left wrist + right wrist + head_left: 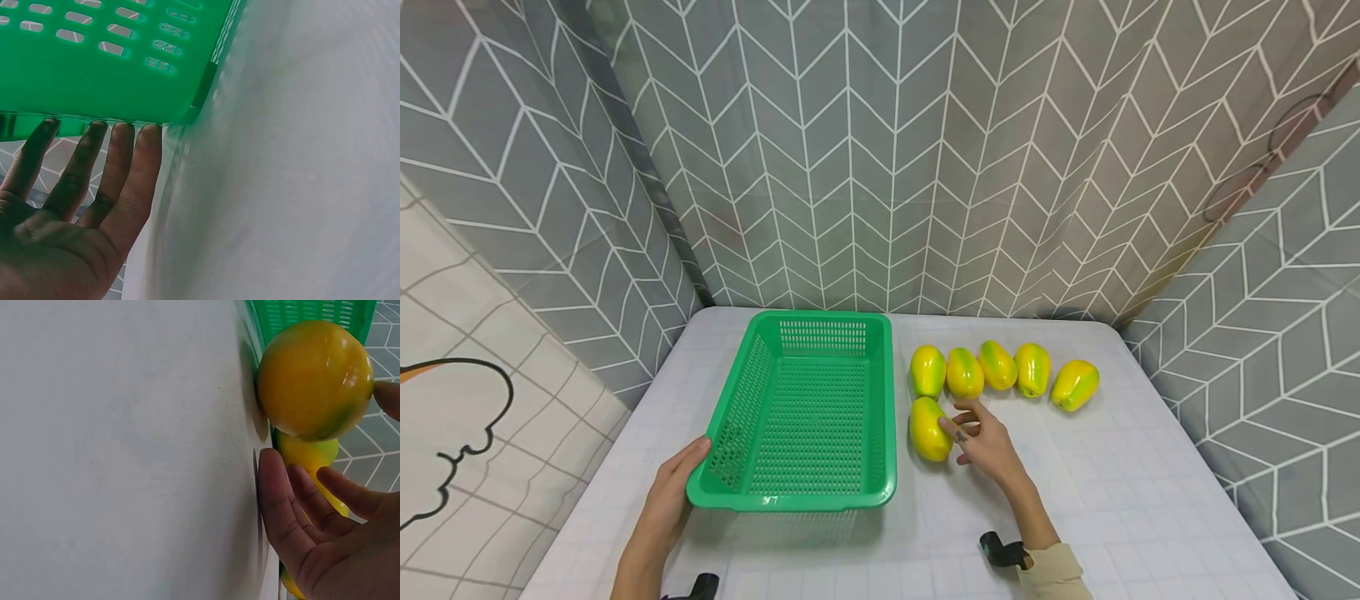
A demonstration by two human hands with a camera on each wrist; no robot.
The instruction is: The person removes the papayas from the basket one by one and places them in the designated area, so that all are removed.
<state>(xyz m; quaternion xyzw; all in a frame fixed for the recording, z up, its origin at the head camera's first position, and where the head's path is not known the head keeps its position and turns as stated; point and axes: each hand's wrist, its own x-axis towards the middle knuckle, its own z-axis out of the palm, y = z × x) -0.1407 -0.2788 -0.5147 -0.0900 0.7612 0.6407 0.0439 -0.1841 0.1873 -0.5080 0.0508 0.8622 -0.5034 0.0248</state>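
Observation:
A green perforated plastic basket (811,400) stands on the white table. My left hand (672,487) touches its near left corner, and in the left wrist view straight fingers (134,181) meet the underside of the rim (94,115). My right hand (988,446) is beside the nearest yellow papaya (929,429), just right of the basket. In the right wrist view its thumb (389,399) is at the edge of that papaya (315,381). The other fingers (281,506) are spread below, apart from it.
Several more yellow-green papayas lie in a row behind the right hand, from one near the basket (928,370) to one at the far right (1076,385). Patterned grey curtains (880,167) stand around the table (1120,500).

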